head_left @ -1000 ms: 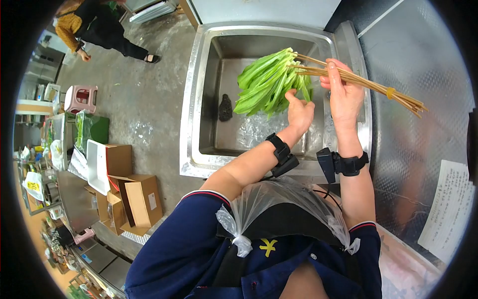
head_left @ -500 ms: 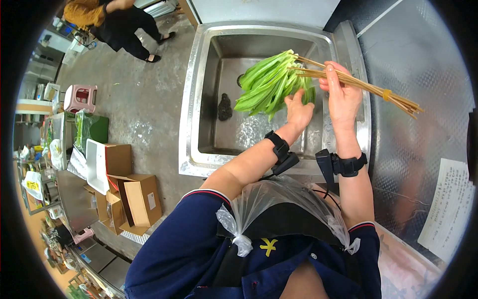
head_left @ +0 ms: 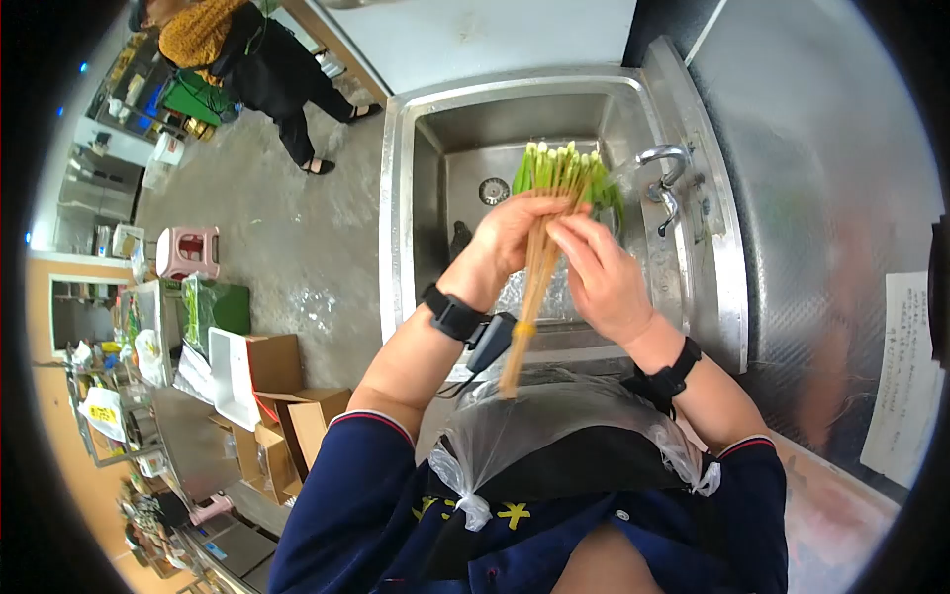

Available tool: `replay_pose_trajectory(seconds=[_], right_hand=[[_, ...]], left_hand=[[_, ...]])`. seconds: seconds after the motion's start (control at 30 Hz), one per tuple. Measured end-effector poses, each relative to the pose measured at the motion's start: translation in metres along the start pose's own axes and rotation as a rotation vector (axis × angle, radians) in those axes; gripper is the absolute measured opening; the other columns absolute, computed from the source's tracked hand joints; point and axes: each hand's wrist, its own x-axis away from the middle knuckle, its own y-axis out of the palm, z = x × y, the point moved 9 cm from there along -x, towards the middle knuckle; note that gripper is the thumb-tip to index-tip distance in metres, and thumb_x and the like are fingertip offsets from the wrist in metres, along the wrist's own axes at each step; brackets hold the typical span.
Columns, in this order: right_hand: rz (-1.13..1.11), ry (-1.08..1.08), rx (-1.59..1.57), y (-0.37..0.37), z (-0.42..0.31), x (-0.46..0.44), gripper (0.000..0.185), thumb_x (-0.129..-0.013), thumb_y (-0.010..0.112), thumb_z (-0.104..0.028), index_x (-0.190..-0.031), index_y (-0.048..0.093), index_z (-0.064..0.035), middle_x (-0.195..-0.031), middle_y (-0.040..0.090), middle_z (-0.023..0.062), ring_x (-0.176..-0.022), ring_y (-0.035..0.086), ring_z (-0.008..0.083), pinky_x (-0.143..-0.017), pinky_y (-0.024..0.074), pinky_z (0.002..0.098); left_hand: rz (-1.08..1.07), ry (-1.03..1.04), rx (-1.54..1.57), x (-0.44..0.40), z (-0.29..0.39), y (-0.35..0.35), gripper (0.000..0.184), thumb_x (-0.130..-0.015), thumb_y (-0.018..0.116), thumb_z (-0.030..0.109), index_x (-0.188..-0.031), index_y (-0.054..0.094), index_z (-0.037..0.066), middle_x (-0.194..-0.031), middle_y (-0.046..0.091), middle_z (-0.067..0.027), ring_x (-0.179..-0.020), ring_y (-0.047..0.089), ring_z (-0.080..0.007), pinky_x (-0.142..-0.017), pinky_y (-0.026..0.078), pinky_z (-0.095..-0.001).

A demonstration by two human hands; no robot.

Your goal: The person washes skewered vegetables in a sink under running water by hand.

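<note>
A bundle of bamboo skewers (head_left: 539, 272), bound with a yellow band (head_left: 525, 329), points down toward my body over the sink (head_left: 394, 238). Green leafy vegetables (head_left: 566, 168) are threaded on the far ends, with their pale cut stems facing away from me. My left hand (head_left: 510, 236) is closed around the skewers just below the leaves. From the other side, my right hand (head_left: 606, 282) pinches the same skewers with its fingertips. The hands partly hide the leaves.
A metal tap (head_left: 665, 163) stands on the sink's right rim. In the basin are a drain (head_left: 494, 190) and a dark scrubber-like clump (head_left: 460, 238). Cardboard boxes (head_left: 272, 371), a pink stool (head_left: 188, 253) and another person (head_left: 282, 89) are at the left.
The skewers have swung from pointing right to pointing toward me. My left hand has moved from the leaves onto the skewers, and my right hand has come left. The view has shifted, showing the tap.
</note>
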Motion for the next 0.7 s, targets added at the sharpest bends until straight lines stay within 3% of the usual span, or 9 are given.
replay_pose_trajectory(seconds=[0.03,0.2,0.3,0.37,0.43,0.47,0.5,0.6,0.7], right_hand=[[0.046,-0.057,-0.017,-0.006,-0.004,0.004,0.033,-0.07,0.056,0.0,-0.101,0.056,-0.0079,-0.097,0.054,0.0068,-0.081,0.058,0.0223,-0.064,0.0485,0.0288],[-0.058,0.591,0.003,0.027,0.14,0.053,0.038,-0.073,0.058,-0.012,-0.109,0.048,-0.0039,-0.106,0.053,0.0157,-0.095,0.054,0.0315,-0.079,0.0444,0.0368],[-0.017,0.516,-0.048,0.044,0.152,0.047,0.047,-0.072,0.062,-0.021,-0.113,0.045,-0.0057,-0.11,0.052,0.0174,-0.096,0.053,0.0315,-0.079,0.0443,0.0369],[-0.012,0.468,-0.073,0.05,0.145,0.036,0.044,-0.071,0.064,-0.025,-0.107,0.05,-0.0036,-0.101,0.057,0.0168,-0.089,0.056,0.0317,-0.075,0.0449,0.0369],[-0.278,0.67,-0.191,0.076,0.158,0.04,0.036,-0.072,0.063,-0.026,-0.098,0.056,-0.0021,-0.088,0.061,0.0154,-0.081,0.058,0.0327,-0.07,0.0449,0.0376],[-0.259,0.623,-0.207,0.069,0.154,0.036,0.028,-0.075,0.061,-0.023,-0.091,0.059,-0.0003,-0.077,0.063,0.0106,-0.071,0.06,0.025,-0.065,0.0449,0.0339],[-0.264,0.623,-0.208,0.07,0.165,0.04,0.028,-0.075,0.061,-0.023,-0.091,0.059,-0.0003,-0.077,0.063,0.0106,-0.071,0.06,0.025,-0.065,0.0449,0.0339],[-0.31,0.642,-0.639,0.08,0.184,0.047,0.025,-0.08,0.058,-0.017,-0.097,0.057,0.002,-0.08,0.062,0.0055,-0.073,0.053,0.007,-0.066,0.0434,0.0243],[-0.401,0.67,-0.358,0.063,0.187,0.036,0.035,-0.075,0.062,-0.02,-0.101,0.054,0.0021,-0.088,0.062,0.013,-0.077,0.059,0.0187,-0.071,0.0443,0.0293]], left_hand=[[0.01,0.0,-0.039,0.004,0.005,-0.008,0.023,-0.082,0.05,0.004,-0.101,0.052,-0.007,-0.088,0.06,-0.0161,-0.077,0.06,-0.0202,-0.071,0.052,-0.029],[-0.052,-0.054,-0.15,0.031,0.0,-0.011,0.038,-0.082,0.049,0.004,-0.117,0.039,-0.006,-0.1,0.056,-0.0189,-0.083,0.06,-0.0193,-0.069,0.053,-0.0258],[-0.017,-0.07,-0.221,0.044,0.001,-0.001,0.038,-0.082,0.05,0.005,-0.117,0.039,-0.006,-0.101,0.056,-0.0184,-0.083,0.059,-0.0181,-0.068,0.052,-0.0255],[-0.009,-0.07,-0.243,0.05,0.002,0.007,0.04,-0.082,0.052,0.007,-0.117,0.04,-0.006,-0.101,0.056,-0.0181,-0.081,0.058,-0.0172,-0.067,0.052,-0.0244],[-0.06,-0.09,-0.231,0.049,0.004,0.014,0.04,-0.083,0.051,0.01,-0.117,0.04,-0.006,-0.1,0.056,-0.0173,-0.079,0.059,-0.016,-0.065,0.052,-0.0238],[-0.043,-0.075,-0.242,0.05,0.01,0.016,0.04,-0.083,0.051,0.011,-0.116,0.04,-0.008,-0.097,0.057,-0.0164,-0.073,0.059,-0.0146,-0.061,0.051,-0.0211],[-0.04,-0.074,-0.238,0.049,0.017,0.015,0.04,-0.083,0.051,0.011,-0.116,0.04,-0.008,-0.097,0.057,-0.0164,-0.073,0.059,-0.0146,-0.061,0.051,-0.0211],[-0.129,-0.182,-0.236,0.044,0.021,0.019,0.039,-0.083,0.049,0.01,-0.113,0.04,-0.012,-0.091,0.057,-0.0168,-0.066,0.058,-0.0127,-0.055,0.049,-0.0164],[-0.133,-0.134,-0.247,0.031,0.026,0.022,0.038,-0.083,0.047,0.009,-0.113,0.04,-0.012,-0.09,0.058,-0.0167,-0.067,0.059,-0.0124,-0.055,0.05,-0.0161]])
